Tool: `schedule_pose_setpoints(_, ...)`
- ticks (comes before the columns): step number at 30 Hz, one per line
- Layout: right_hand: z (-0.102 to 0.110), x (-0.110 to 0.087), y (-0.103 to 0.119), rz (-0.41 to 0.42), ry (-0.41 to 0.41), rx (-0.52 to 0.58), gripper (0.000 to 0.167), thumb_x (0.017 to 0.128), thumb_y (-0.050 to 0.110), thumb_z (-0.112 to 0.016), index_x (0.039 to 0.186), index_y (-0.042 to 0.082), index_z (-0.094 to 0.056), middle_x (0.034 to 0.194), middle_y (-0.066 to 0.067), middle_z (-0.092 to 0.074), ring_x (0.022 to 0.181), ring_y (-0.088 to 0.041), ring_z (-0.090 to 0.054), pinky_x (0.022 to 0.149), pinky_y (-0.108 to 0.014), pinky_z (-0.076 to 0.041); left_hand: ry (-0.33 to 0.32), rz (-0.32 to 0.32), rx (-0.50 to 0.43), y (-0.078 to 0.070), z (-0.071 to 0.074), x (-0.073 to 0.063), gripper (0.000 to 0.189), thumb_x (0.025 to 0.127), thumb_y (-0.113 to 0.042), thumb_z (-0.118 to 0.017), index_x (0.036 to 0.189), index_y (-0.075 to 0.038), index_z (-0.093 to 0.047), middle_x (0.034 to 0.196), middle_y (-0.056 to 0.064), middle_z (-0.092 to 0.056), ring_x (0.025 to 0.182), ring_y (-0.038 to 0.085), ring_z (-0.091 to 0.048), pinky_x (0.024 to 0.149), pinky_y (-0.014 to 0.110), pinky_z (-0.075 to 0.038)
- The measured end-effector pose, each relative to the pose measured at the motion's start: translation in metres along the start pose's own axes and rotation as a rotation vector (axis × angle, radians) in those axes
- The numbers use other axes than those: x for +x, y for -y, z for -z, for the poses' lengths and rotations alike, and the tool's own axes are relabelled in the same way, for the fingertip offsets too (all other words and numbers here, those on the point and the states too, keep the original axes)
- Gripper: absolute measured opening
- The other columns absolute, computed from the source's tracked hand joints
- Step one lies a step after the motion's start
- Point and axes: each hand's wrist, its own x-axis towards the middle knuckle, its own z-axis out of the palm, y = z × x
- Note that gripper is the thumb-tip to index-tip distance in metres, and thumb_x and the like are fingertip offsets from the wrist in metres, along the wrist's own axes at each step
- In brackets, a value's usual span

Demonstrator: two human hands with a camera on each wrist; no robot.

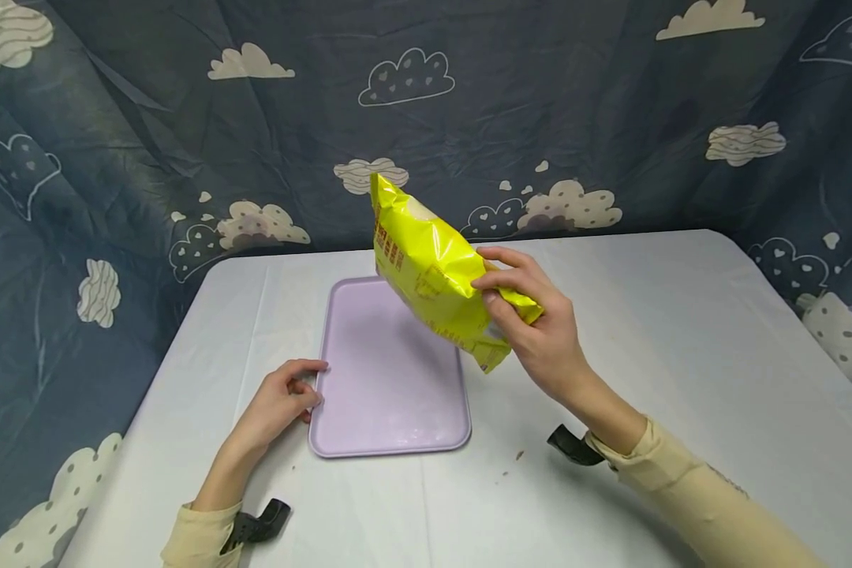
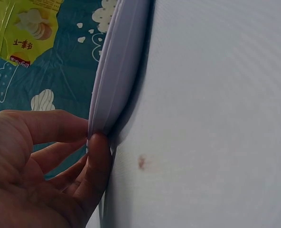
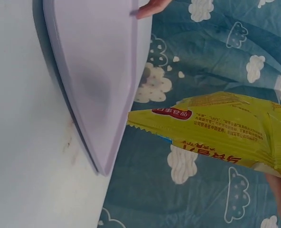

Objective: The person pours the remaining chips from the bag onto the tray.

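A lilac tray point(image 1: 390, 394) lay flat on a white table point(image 1: 646, 331), its longer sides running from 6 to 12 o'clock. Taking the tray's middle as the centre of the clock in the head view, the left hand point(image 1: 280, 398) was at 9 o'clock. Its thumb and a finger pinched the tray's rim, as the left wrist view showed close up, with the other fingers bent in behind. The right hand point(image 1: 539, 331) was at 2 o'clock, raised off the table, its thumb and fingers clamped on the lower end of a shiny yellow bag point(image 1: 429, 268). The bag was held up in the air at 1 o'clock, tilted, its far end pointing to 11 o'clock and its gripped end to 4 o'clock; in the head view it covered the tray's far right corner. The right wrist view showed a red label point(image 3: 172, 113) near one end of the bag. Small brown crumbs point(image 1: 519, 455) lay on the table at 4 o'clock. Both arms wore cream sleeves point(image 1: 689, 489). At 12 o'clock, beyond the table, hung a dark blue curtain point(image 1: 525, 118) printed with pale clouds.
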Motion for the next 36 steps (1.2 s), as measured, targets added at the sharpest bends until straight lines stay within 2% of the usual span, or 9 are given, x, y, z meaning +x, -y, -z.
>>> schedule_pose_setpoints(7,0.003,0.006,0.0,-0.02,0.004,0.036,0.017,0.093,-0.003,-0.06,0.107,0.003,-0.07,0.138,-0.005,-0.051,0.122,-0.026,-0.05,0.092,-0.03,-0.052,0.004,-0.008,0.007,-0.003,0.001,0.001,0.052,0.083,0.008,-0.064,0.133,0.0,-0.056,0.079,0.016,-0.059,0.066,0.021,-0.054,0.055,0.03,-0.054)
schedule_pose_setpoints(10,0.004,0.008,0.001,-0.021,0.016,0.023,0.018,0.094,-0.003,-0.06,0.107,0.004,-0.07,0.137,-0.003,-0.051,0.122,-0.025,-0.05,0.092,-0.03,-0.052,0.01,-0.018,0.001,-0.003,0.002,0.003,0.055,0.083,0.008,-0.064,0.137,-0.001,-0.053,0.1,0.019,-0.06,0.068,0.02,-0.054,0.054,0.03,-0.053)
schedule_pose_setpoints(13,0.005,0.01,0.001,-0.016,0.023,0.005,0.018,0.094,-0.002,-0.06,0.107,0.005,-0.07,0.137,-0.002,-0.051,0.122,-0.024,-0.05,0.091,-0.031,-0.053,0.014,-0.015,-0.009,-0.003,0.002,0.003,0.059,0.083,0.008,-0.063,0.14,-0.001,-0.05,0.119,0.02,-0.054,0.07,0.019,-0.054,0.055,0.029,-0.053)
schedule_pose_setpoints(15,0.005,0.012,0.001,-0.014,0.023,-0.005,0.017,0.094,-0.001,-0.06,0.107,0.005,-0.069,0.137,-0.001,-0.052,0.121,-0.024,-0.051,0.09,-0.031,-0.053,0.015,-0.01,-0.016,-0.003,0.003,0.003,0.059,0.083,0.009,-0.063,0.14,0.0,-0.049,0.124,0.02,-0.051,0.07,0.018,-0.055,0.055,0.029,-0.053)
schedule_pose_setpoints(20,0.004,0.017,0.002,-0.041,0.032,-0.009,0.016,0.095,0.002,-0.06,0.107,0.006,-0.07,0.135,-0.001,-0.053,0.12,-0.022,-0.051,0.091,-0.03,-0.053,0.015,-0.001,-0.034,-0.001,0.003,0.002,0.06,0.083,0.008,-0.063,0.141,0.0,-0.048,0.124,0.021,-0.051,0.07,0.018,-0.054,0.055,0.029,-0.053)
schedule_pose_setpoints(25,-0.001,0.025,0.013,-0.101,0.062,0.009,0.014,0.096,0.002,-0.059,0.106,0.003,-0.068,0.133,-0.004,-0.054,0.12,-0.021,-0.051,0.093,-0.029,-0.051,0.013,0.008,-0.042,-0.001,0.003,0.001,0.06,0.083,0.008,-0.064,0.14,0.0,-0.049,0.115,0.02,-0.054,0.07,0.019,-0.054,0.055,0.029,-0.053)
schedule_pose_setpoints(30,-0.003,0.031,-0.002,-0.112,0.102,0.0,0.012,0.097,0.008,-0.061,0.106,0.008,-0.069,0.132,0.001,-0.055,0.122,-0.018,-0.05,0.095,-0.031,-0.05,0.008,0.013,-0.04,-0.001,0.003,0.001,0.059,0.083,0.008,-0.064,0.139,-0.001,-0.05,0.1,0.018,-0.058,0.069,0.019,-0.054,0.055,0.029,-0.053)
schedule_pose_setpoints(36,-0.007,0.033,-0.007,-0.118,0.137,-0.021,0.013,0.096,0.008,-0.062,0.107,0.009,-0.069,0.133,0.0,-0.055,0.123,-0.017,-0.049,0.095,-0.03,-0.05,0.01,0.021,-0.041,-0.001,0.003,0.0,0.059,0.083,0.008,-0.064,0.139,-0.001,-0.05,0.088,0.017,-0.06,0.068,0.019,-0.055,0.055,0.029,-0.053)
